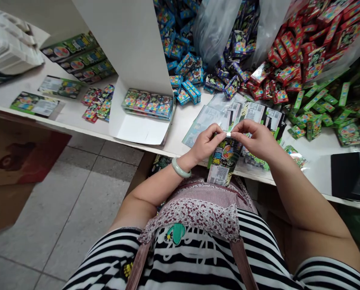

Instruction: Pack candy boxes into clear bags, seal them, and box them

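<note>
At the table's front edge, a flat black and green printed packet (223,159) hangs down toward the apron, with a colourful oval picture and a pale label at its lower end. Its upper edge is pinched between the thumb and fingers of my left hand (206,141), which has a pale bangle on the wrist. Close beside it, my right hand (256,139) pinches the same edge, and the fingertips of both hands nearly meet there. Beyond the hands lie clear plastic sleeves (202,123) and several more printed packets (255,112), partly covered by my right hand.
Heaps of small blue boxes (187,74), purple boxes (232,84), red boxes (288,72) and green boxes (315,121) line the back. An open white carton (139,127) holds a row of small boxes at left. A black box (345,173) stands at right.
</note>
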A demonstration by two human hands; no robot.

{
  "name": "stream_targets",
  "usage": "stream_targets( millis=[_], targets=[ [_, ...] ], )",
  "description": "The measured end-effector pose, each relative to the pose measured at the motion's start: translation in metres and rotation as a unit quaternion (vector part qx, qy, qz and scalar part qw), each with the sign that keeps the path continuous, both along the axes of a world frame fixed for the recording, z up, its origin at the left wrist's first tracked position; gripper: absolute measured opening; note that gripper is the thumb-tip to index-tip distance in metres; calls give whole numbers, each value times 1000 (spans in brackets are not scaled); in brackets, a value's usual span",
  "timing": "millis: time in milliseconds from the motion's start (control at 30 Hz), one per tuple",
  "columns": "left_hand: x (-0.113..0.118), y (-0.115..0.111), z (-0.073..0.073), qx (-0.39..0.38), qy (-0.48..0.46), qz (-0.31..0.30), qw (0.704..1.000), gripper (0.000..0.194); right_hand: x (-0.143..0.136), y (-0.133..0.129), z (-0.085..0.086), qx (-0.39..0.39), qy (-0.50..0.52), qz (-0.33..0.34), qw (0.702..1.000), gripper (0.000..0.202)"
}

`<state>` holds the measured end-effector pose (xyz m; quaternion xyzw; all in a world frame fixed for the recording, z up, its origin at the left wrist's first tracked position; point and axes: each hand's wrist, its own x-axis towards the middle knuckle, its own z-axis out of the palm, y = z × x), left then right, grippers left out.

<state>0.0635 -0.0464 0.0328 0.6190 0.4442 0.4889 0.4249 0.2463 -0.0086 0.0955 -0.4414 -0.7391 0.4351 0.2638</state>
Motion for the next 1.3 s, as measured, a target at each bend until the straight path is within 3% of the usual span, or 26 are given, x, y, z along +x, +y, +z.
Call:
stream_targets(
  millis=[333,400,500,567,633,733,800,867,933,967,1033,1100,1233,1300],
  targets=[
    [1,2,-4,-1,8,25,1000,22,-7,5,-6,-37,-13,-25,999,11],
    [1,2,-6,10,7,27,1000,20,-8,7,-9,-79,2,-32,996,15],
    [4,-5,-15,-5,-27,22,999,22,-8,12,-14,-226,40,-36,973,27],
    [6,-15,-23,-54,-80,-23,995,36,-5,15,-16,-344,56,-29,937,33],
    [3,-28,-27,-104,-111,-103,983,44,-1,17,-15,-415,55,-22,908,33],
    [-21,-46,-10,-82,-73,-159,981,39,11,21,-11,-401,73,-17,913,34],
    [-52,-52,16,6,-22,-110,994,36,21,24,-8,-336,111,-20,935,39],
    [-94,-49,45,113,45,16,992,31,32,27,-9,-271,144,-40,951,42],
    [-140,-36,64,206,130,159,957,28,40,31,-17,-238,157,-73,956,43],
    [-161,-26,68,237,175,200,934,29,42,32,-24,-233,158,-88,956,44],
    [-196,-4,62,278,272,227,893,32,42,33,-38,-231,149,-103,956,47],
    [-220,16,41,275,340,232,869,35,38,31,-50,-231,133,-93,959,50],
    [-237,34,-8,149,442,205,860,42,28,27,-58,-235,96,-59,965,50],
    [-237,33,-19,71,495,164,850,51,27,29,-56,-224,75,-43,971,46]
  ],
)
